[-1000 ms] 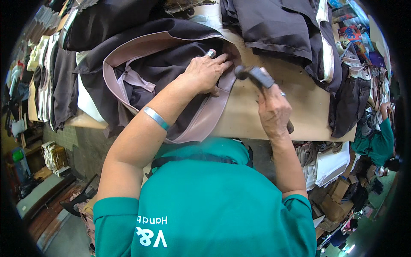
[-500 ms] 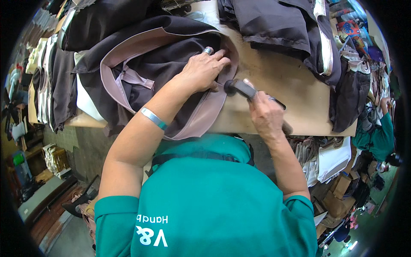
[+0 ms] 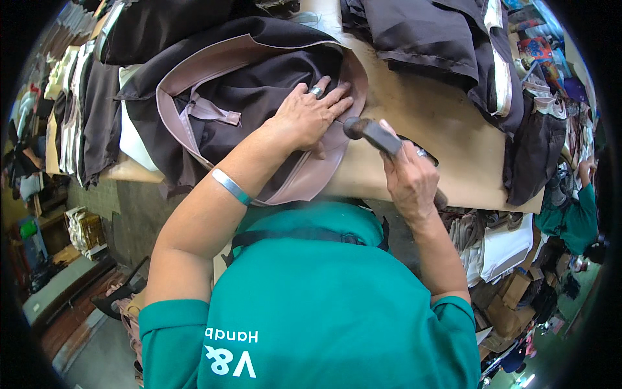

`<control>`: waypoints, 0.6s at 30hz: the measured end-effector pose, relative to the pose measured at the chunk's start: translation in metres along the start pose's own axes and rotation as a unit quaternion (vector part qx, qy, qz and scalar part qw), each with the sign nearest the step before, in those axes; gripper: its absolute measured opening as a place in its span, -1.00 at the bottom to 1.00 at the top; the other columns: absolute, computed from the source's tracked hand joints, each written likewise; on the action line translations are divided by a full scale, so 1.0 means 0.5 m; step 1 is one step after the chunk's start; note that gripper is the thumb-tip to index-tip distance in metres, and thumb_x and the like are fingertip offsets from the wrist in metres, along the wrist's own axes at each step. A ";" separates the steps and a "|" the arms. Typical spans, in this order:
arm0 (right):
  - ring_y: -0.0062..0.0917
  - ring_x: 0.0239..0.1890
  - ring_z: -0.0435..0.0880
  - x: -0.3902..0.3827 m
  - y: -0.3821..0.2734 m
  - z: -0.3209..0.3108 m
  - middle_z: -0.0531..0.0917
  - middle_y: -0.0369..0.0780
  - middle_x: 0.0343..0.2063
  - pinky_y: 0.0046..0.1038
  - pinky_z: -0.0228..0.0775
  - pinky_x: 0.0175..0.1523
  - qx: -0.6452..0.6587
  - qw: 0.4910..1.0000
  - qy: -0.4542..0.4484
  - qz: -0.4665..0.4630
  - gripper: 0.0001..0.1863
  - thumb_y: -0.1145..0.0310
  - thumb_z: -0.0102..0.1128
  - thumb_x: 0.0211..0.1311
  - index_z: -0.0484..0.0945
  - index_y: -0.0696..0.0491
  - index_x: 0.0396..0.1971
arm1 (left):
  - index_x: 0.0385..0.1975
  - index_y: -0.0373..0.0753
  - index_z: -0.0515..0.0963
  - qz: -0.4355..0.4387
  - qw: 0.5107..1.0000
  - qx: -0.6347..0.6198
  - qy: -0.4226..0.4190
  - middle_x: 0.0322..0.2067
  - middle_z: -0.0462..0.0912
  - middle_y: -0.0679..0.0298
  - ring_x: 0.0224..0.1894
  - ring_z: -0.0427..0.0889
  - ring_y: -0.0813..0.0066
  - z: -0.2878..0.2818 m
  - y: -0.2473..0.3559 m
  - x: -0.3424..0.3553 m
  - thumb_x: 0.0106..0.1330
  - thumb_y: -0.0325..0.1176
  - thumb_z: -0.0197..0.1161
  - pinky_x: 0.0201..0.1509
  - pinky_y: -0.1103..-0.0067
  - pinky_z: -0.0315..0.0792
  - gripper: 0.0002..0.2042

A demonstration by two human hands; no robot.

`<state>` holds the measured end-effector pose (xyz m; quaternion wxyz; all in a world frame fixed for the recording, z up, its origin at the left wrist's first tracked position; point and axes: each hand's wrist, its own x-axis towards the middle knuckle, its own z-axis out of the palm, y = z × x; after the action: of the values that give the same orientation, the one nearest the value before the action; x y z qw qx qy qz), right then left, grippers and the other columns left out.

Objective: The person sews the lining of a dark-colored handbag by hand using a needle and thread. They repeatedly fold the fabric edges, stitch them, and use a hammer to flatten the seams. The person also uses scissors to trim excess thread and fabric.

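A hammer (image 3: 382, 137) with a rounded face is in my right hand (image 3: 413, 175), its fingers wrapped round it. The hammer's head hovers by, or rests on, the right edge of a mauve band; I cannot tell which. That mauve band (image 3: 188, 75) rims the opening of a dark fabric bag piece (image 3: 259, 81) lying on the table. My left hand (image 3: 312, 113) lies on the piece near that edge, palm down with fingers spread. Inside the opening lies a short mauve strap (image 3: 216, 114).
The tan tabletop (image 3: 447, 139) runs under the work. Folded dark fabric pieces (image 3: 421, 39) are stacked at the far right, with more dark fabric (image 3: 162, 29) at the far left. White pieces (image 3: 505, 243) are piled below the table's right end. Another person in a green sleeve (image 3: 580, 220) is at the far right.
My left hand has its fingers spread more on the mauve band. The hammer, in my right hand, has shifted slightly right. The whole view has shifted a little.
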<state>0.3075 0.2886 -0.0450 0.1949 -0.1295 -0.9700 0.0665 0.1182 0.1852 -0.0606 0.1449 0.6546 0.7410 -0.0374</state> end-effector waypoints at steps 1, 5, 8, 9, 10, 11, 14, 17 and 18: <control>-0.47 -0.69 0.42 -0.014 0.005 0.017 0.41 -0.28 -0.59 -0.47 0.30 -0.60 0.005 0.999 0.025 -0.024 -0.88 0.43 0.04 0.06 0.48 0.01 -0.36 | 0.21 -0.08 0.10 0.003 1.000 -0.002 0.003 0.25 0.04 0.27 0.28 0.03 0.15 0.000 0.000 0.002 -0.45 -0.06 0.49 0.12 0.30 0.19 0.04; -0.46 -0.67 0.43 -0.018 0.004 -0.002 0.42 -0.28 -0.58 -0.47 0.28 -0.59 -0.047 0.995 -0.072 -0.045 -0.90 0.44 0.07 -0.03 0.48 0.04 -0.44 | 0.21 -0.08 0.10 -0.002 1.000 0.010 0.005 0.26 0.04 0.27 0.28 0.03 0.15 0.003 0.001 0.001 -0.45 -0.07 0.49 0.12 0.29 0.19 0.05; -0.50 -0.63 0.44 -0.033 0.000 0.001 0.42 -0.29 -0.57 -0.50 0.30 -0.57 0.002 1.000 -0.016 -0.026 -0.77 0.42 0.04 -0.02 0.51 -0.03 -0.29 | 0.21 -0.07 0.10 -0.003 1.000 0.012 -0.001 0.26 0.04 0.28 0.28 0.03 0.15 -0.004 0.003 0.001 -0.46 -0.07 0.49 0.11 0.29 0.20 0.05; -0.52 -0.63 0.44 -0.043 0.000 0.011 0.41 -0.31 -0.58 -0.52 0.30 -0.56 -0.034 0.996 -0.045 -0.066 -0.75 0.39 0.03 -0.01 0.52 -0.06 -0.26 | 0.21 -0.07 0.10 -0.003 1.000 0.012 0.002 0.26 0.04 0.27 0.28 0.03 0.15 0.001 0.003 0.001 -0.46 -0.07 0.49 0.11 0.29 0.20 0.05; -0.52 -0.62 0.44 -0.043 0.000 0.010 0.41 -0.31 -0.58 -0.52 0.30 -0.56 -0.033 0.996 -0.060 -0.064 -0.73 0.39 0.03 -0.01 0.52 -0.07 -0.24 | 0.21 -0.07 0.09 -0.003 1.000 0.013 0.006 0.25 0.05 0.27 0.28 0.03 0.15 0.002 0.002 0.002 -0.46 -0.07 0.49 0.11 0.29 0.20 0.05; -0.53 -0.62 0.44 -0.041 0.001 0.007 0.40 -0.31 -0.58 -0.52 0.30 -0.56 -0.032 0.995 -0.075 -0.062 -0.71 0.39 0.03 -0.02 0.52 -0.07 -0.22 | 0.21 -0.07 0.09 -0.003 1.000 0.013 0.005 0.25 0.05 0.27 0.28 0.03 0.15 -0.001 0.001 0.002 -0.46 -0.07 0.49 0.11 0.29 0.20 0.05; -0.52 -0.61 0.44 -0.036 -0.002 -0.003 0.39 -0.32 -0.59 -0.51 0.30 -0.55 -0.008 0.995 -0.072 -0.068 -0.64 0.41 0.02 -0.03 0.50 -0.08 -0.14 | 0.21 -0.07 0.09 -0.003 1.000 0.011 0.002 0.25 0.06 0.27 0.28 0.03 0.15 -0.002 0.002 0.000 -0.45 -0.06 0.49 0.11 0.30 0.19 0.05; -0.48 -0.63 0.44 -0.057 -0.007 0.011 0.37 -0.27 -0.64 -0.46 0.30 -0.55 0.031 0.991 -0.066 -0.114 -0.75 0.43 0.00 0.00 0.50 -0.01 -0.26 | 0.21 -0.07 0.10 0.003 1.000 0.010 0.005 0.25 0.06 0.27 0.28 0.03 0.15 -0.003 0.002 0.004 -0.44 -0.06 0.48 0.12 0.31 0.19 0.04; -0.45 -0.60 0.47 -0.056 0.000 0.005 0.41 -0.26 -0.63 -0.45 0.32 -0.52 0.044 0.991 -0.089 -0.089 -0.76 0.44 0.03 -0.02 0.50 0.01 -0.27 | 0.20 -0.08 0.11 0.006 1.000 0.008 0.004 0.25 0.06 0.26 0.29 0.02 0.15 -0.003 0.002 0.002 -0.43 -0.05 0.48 0.12 0.32 0.18 0.03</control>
<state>0.3313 0.2807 -0.0576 0.1183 -0.0272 -0.9873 0.1028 0.1187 0.1867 -0.0596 0.1372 0.6605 0.7371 -0.0397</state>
